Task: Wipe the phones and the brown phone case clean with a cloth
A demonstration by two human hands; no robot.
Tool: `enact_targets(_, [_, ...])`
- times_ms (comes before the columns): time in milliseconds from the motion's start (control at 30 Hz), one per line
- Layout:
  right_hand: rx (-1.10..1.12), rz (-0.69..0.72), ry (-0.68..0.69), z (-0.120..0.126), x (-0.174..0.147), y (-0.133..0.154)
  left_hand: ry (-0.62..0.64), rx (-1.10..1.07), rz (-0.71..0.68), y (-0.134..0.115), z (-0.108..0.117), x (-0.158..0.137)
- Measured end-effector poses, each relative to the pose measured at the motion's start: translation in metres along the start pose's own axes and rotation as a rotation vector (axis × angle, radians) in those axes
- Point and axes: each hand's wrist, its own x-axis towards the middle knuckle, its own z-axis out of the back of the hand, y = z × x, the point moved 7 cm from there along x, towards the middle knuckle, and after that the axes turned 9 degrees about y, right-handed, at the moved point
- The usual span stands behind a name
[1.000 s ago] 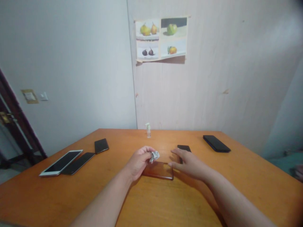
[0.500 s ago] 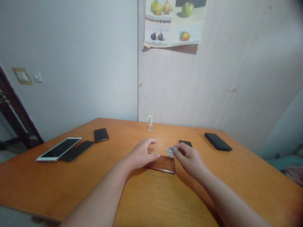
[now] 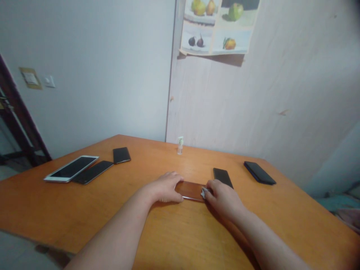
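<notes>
A glossy reddish-brown phone [image 3: 191, 190] lies flat on the wooden table [image 3: 168, 232] in front of me. My left hand [image 3: 168, 187] is closed on its left end, thumb at the near edge and fingers at the far edge. In my right hand [image 3: 222, 195] is a small crumpled grey-white wipe [image 3: 204, 192], pinched between thumb and fingers. The wipe rests against the right end of the phone. Just beyond my right hand lies a black phone [image 3: 223, 177], its near end partly covered by the hand.
To the left lie a white tablet [image 3: 71, 169], a long black phone [image 3: 94, 172] and a smaller dark phone [image 3: 122, 155]. A small clear pump bottle [image 3: 180, 146] stands near the back edge. At the right is a black wallet-like case [image 3: 259, 173]. A fruit poster [image 3: 218, 28] hangs on the wall.
My left hand has come down and closed on the phone's left end. My right hand has lowered the wipe onto the phone's right end. The view has shifted slightly.
</notes>
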Motion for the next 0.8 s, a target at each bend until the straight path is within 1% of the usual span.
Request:
enact_targets(67, [0.053, 0.118, 0.036, -0.002, -0.004, 0.014, -0.018, 0.004, -0.005, -0.002, 0.002, -0.001])
enact_targets(100, [0.071, 0.154, 0.058, -0.003, -0.006, 0.019, -0.026, -0.001, -0.012, -0.003, 0.003, -0.001])
enact_targets(133, [0.072, 0.156, 0.073, -0.003, -0.006, 0.020, -0.040, -0.008, -0.015, -0.004, 0.004, -0.001])
enact_targets(167, [0.057, 0.122, 0.077, -0.003, -0.005, 0.017, -0.055, -0.009, -0.014, -0.004, 0.004, -0.001])
enact_targets(267, [-0.023, -0.072, 0.041, 0.002, 0.000, -0.004, -0.087, 0.033, -0.006, -0.004, 0.003, 0.001])
enact_targets(300, [-0.035, -0.110, 0.023, 0.003, 0.001, -0.009, -0.093, 0.054, -0.004, -0.004, 0.002, 0.002])
enact_targets(333, [-0.031, -0.114, 0.007, 0.003, 0.001, -0.010, -0.099, 0.071, -0.001, -0.005, 0.001, 0.002])
enact_targets(367, [-0.012, -0.079, 0.003, 0.002, 0.001, -0.007, -0.102, 0.082, 0.005, -0.005, 0.000, 0.003])
enact_targets(467, [0.079, 0.132, 0.039, -0.006, -0.001, 0.014, -0.096, 0.087, 0.036, -0.007, 0.000, 0.001])
enact_targets(500, [0.095, 0.168, 0.050, -0.008, -0.001, 0.017, -0.087, 0.088, 0.044, -0.008, 0.000, 0.000])
enact_targets(533, [0.093, 0.156, 0.046, -0.008, 0.000, 0.016, -0.078, 0.095, 0.047, -0.010, 0.001, -0.001])
enact_targets(567, [0.076, 0.099, 0.025, -0.007, 0.002, 0.009, -0.071, 0.107, 0.047, -0.012, 0.001, -0.002])
enact_targets(667, [0.001, -0.144, -0.056, 0.001, 0.005, -0.016, -0.066, 0.160, 0.044, -0.017, 0.003, -0.003])
enact_targets(700, [-0.008, -0.175, -0.067, 0.002, 0.005, -0.019, -0.067, 0.175, 0.046, -0.018, 0.003, -0.003])
enact_targets(733, [-0.003, -0.160, -0.066, 0.002, 0.004, -0.017, -0.067, 0.188, 0.051, -0.018, 0.002, -0.003])
enact_targets(800, [0.038, -0.025, -0.037, -0.002, 0.003, -0.001, -0.072, 0.203, 0.061, -0.018, 0.001, -0.003])
